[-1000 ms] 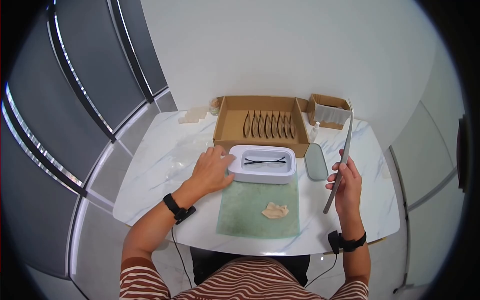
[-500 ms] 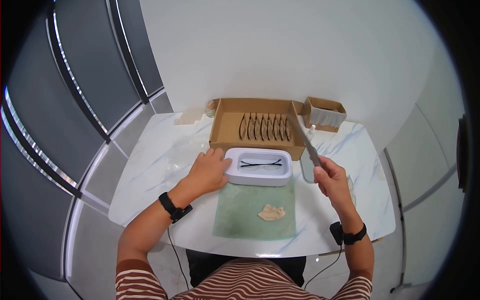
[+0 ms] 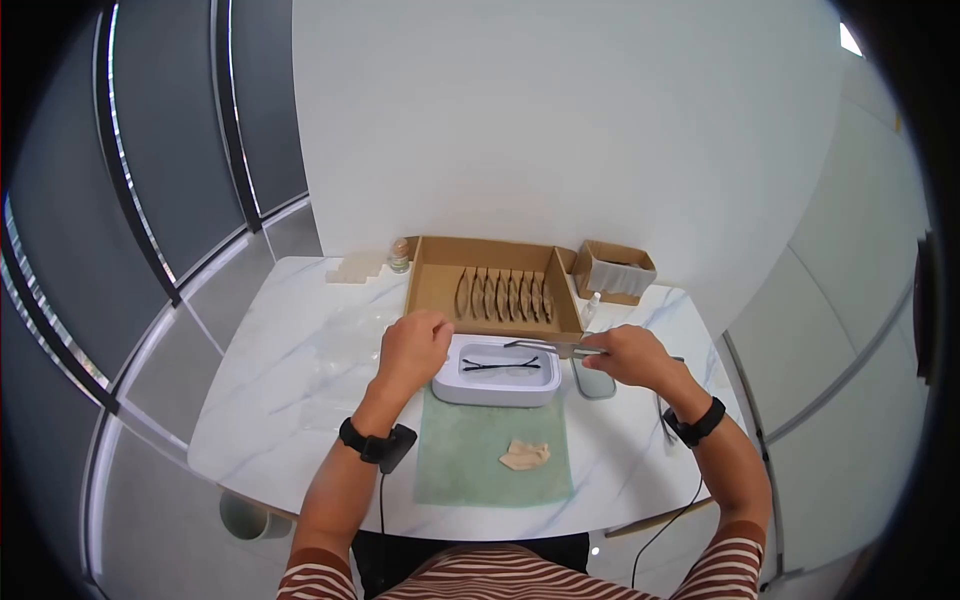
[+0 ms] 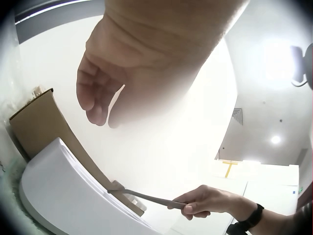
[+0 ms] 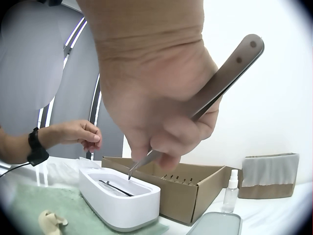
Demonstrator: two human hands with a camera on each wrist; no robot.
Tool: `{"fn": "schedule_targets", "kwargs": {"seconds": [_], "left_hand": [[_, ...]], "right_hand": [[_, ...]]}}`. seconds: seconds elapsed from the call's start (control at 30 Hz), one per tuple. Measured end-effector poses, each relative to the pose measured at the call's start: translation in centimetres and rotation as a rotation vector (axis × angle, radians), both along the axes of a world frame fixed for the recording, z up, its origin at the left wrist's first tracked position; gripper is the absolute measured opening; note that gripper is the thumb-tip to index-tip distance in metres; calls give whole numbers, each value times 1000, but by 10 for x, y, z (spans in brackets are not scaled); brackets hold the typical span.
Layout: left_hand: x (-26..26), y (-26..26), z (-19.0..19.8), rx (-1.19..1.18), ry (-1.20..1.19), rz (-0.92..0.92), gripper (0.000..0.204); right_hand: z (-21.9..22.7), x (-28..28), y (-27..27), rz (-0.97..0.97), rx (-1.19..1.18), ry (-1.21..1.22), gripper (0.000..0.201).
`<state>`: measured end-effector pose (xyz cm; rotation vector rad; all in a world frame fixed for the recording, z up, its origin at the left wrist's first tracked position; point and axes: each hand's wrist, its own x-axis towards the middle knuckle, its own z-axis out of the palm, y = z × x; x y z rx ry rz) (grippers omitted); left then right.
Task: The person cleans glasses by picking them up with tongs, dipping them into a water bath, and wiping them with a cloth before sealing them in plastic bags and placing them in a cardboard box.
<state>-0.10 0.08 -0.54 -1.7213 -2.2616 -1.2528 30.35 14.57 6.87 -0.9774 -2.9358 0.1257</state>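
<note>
The right hand (image 3: 635,358) pinches long metal tweezers (image 3: 565,348) between thumb and fingers, their bent tips pointing down over the white basin (image 3: 490,395), ahead and to that hand's left. In the basin lie folded glasses (image 3: 500,366), dark arms crossed, just nearer the person than the tips; whether the tips touch anything is too small to tell. The left hand (image 3: 415,350) holds nothing, its fingers loosely curled, above and beside the basin's left end.

Good handling here would likely mean a light pinch, so that the slim tips stay aligned, and a low, slow wrist that keeps them off the rim and the lenses. A dark arm looks a safer place for metal than a lens. The left hand could steady the basin's near end on the green mat (image 3: 490,480) without reaching across the tips.
</note>
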Motion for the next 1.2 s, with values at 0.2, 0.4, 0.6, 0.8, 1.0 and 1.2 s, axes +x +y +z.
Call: {"fn": "schedule_targets", "kwargs": {"seconds": [0.2, 0.4, 0.6, 0.8, 1.0, 1.2], "left_hand": [[2, -1, 12, 175, -228, -32, 18], [-4, 0, 16, 185, -248, -5, 16], [-5, -5, 19, 159, -249, 7, 16], [-2, -5, 19, 115, -254, -1, 16], [-2, -5, 17, 106, -247, 1, 17], [-3, -5, 14, 69, -228, 2, 18]], "right_hand": [[17, -9, -10, -20, -28, -202, 30], [26, -7, -15, 43, -81, -245, 31], [23, -9, -19, 68, -109, -249, 31], [7, -12, -32, 30, -69, -216, 30], [-19, -10, -37, -12, 56, -119, 33], [-21, -8, -37, -25, 84, -41, 34]]}}
